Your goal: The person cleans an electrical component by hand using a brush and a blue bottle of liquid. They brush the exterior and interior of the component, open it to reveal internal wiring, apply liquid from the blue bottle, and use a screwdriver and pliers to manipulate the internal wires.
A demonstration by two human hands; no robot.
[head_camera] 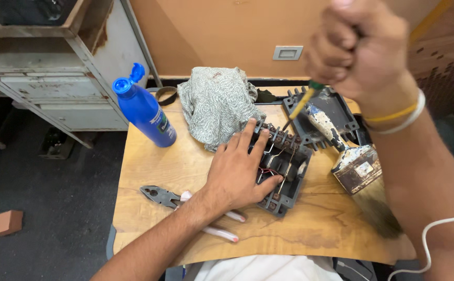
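A blue flip-cap bottle (143, 108) with a dark label (163, 126) stands at the table's left edge.

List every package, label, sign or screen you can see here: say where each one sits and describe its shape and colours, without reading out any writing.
Blue plastic bottle: back left of the wooden table, leaning, flip cap open; tapered, with a dark label low on its side.
Paintbrush: right of the table; a small pale rectangular label on its paint-stained ferrule.
Wall plate: rectangular, light grey, on the tan wall behind.
No signs or screens show.

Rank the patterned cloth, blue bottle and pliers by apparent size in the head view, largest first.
1. Patterned cloth
2. Blue bottle
3. Pliers, though the left hand's wrist hides part of the handles, so unsure against the bottle.
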